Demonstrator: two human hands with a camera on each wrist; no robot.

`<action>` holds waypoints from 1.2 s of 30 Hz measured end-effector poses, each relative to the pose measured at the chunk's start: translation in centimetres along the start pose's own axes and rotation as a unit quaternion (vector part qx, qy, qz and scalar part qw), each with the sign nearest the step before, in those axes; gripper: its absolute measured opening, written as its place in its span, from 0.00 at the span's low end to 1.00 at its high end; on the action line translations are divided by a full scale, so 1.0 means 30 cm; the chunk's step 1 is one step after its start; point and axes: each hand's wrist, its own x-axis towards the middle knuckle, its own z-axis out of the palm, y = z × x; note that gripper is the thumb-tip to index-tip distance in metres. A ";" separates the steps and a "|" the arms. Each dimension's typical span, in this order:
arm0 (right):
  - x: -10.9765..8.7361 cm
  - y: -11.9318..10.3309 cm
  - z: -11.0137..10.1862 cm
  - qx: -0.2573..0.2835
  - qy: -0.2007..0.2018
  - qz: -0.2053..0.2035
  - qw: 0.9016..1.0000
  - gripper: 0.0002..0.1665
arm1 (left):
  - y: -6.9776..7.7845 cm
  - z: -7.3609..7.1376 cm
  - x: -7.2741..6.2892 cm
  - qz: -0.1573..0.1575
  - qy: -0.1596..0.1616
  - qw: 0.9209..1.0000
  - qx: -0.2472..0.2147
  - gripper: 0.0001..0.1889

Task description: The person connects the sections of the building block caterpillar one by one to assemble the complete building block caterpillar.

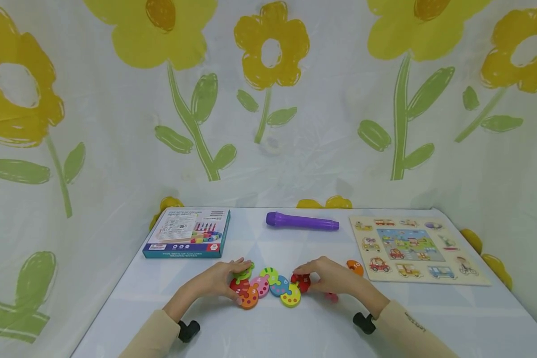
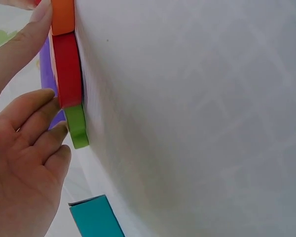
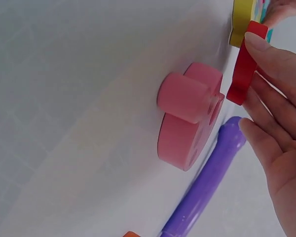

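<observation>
A chain of numbered caterpillar puzzle pieces lies on the table. It runs from a green head piece [image 1: 243,271] through a red piece marked 2 [image 1: 238,288], an orange one [image 1: 249,297], pink [image 1: 260,286], green [image 1: 269,274] and blue [image 1: 279,286] to a yellow piece [image 1: 291,296]. My left hand [image 1: 218,280] rests at the chain's left end, thumb against the orange piece and fingers by the head. With thumb and fingertips, my right hand [image 1: 333,276] pinches a red puzzle piece [image 3: 247,64] beside the yellow one.
A loose pink piece [image 3: 187,118] lies under the right wrist, and an orange piece [image 1: 355,268] lies beyond it. A purple toy microphone [image 1: 302,222] lies at the back. A boxed bead set [image 1: 188,233] stands left, a wooden vehicle puzzle board [image 1: 470,276] right.
</observation>
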 end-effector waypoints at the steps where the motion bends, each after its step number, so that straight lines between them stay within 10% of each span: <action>1: 0.000 -0.003 -0.002 0.000 -0.001 -0.002 1.000 0.27 | 0.000 0.000 0.001 -0.001 0.000 1.000 0.000 0.45; 36: 0.011 -0.008 0.009 -0.014 -0.012 0.002 1.000 0.30 | 0.004 -0.001 -0.005 0.009 0.000 1.000 0.006 0.46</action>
